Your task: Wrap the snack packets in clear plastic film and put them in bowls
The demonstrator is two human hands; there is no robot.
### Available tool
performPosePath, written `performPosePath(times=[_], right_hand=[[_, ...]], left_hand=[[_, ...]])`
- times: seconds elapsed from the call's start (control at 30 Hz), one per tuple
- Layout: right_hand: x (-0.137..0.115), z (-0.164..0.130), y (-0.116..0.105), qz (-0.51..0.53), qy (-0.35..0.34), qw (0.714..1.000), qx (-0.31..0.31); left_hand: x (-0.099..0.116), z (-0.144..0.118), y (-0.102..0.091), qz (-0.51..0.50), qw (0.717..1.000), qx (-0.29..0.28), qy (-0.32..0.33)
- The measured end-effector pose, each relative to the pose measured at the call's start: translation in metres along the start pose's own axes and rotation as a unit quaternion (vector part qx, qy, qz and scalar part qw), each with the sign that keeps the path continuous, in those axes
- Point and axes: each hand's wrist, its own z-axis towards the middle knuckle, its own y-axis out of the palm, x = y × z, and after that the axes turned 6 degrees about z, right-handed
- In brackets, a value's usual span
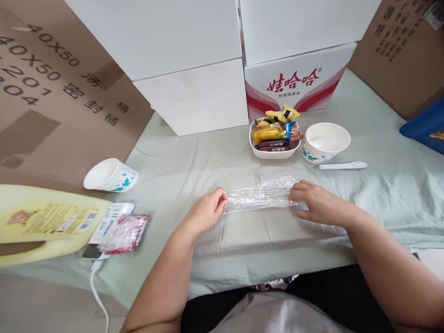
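A crumpled strip of clear plastic wrap (258,195) stretches between my two hands, just over the green cloth. My left hand (210,206) pinches its left end between thumb and fingers. At the other end, my right hand (314,201) curls its fingers round the wrap. Beyond the wrap sits a white tray (275,155) of packaged snacks (268,134) in yellow, blue and brown wrappers. To the right of the tray stands a paper bowl (328,141) with teal leaf prints, and a white-handled utility knife (342,165) lies in front of it.
Another paper bowl (113,175) lies tilted at the left. Near it are a yellow jug (52,224), a red plastic-wrapped packet (125,233) and a white cable (95,282). White boxes (204,99) and brown cartons (58,97) line the back and sides. A blue object (425,125) is at far right.
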Motion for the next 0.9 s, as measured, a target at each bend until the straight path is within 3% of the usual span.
performPosePath(times=[0.07, 0.2, 0.33, 0.53, 0.7, 0.8, 0.9], right_hand=[[0.002, 0.002, 0.002, 0.011, 0.015, 0.999, 0.041], [0.006, 0.007, 0.007, 0.052, 0.141, 0.984, 0.098], [0.006, 0.017, 0.017, -0.035, 0.206, 0.971, 0.113], [0.001, 0.025, 0.029, -0.119, 0.239, 0.957, 0.109], [0.002, 0.024, 0.028, -0.116, 0.242, 0.950, 0.160], [0.004, 0.025, 0.026, -0.087, 0.245, 0.953, 0.158], [0.004, 0.025, 0.026, -0.063, 0.226, 0.958, 0.164]], left_hand=[[-0.002, 0.002, 0.002, 0.011, 1.000, 0.016, -0.004], [-0.003, 0.006, 0.006, 0.044, 0.997, 0.056, -0.025], [-0.003, 0.010, 0.011, 0.090, 0.991, 0.087, -0.037], [-0.001, 0.013, 0.021, 0.127, 0.979, 0.139, -0.079], [-0.002, 0.013, 0.025, 0.148, 0.954, 0.232, -0.114], [-0.009, 0.014, 0.021, 0.177, 0.938, 0.268, -0.128], [-0.009, 0.014, 0.018, 0.195, 0.918, 0.330, -0.103]])
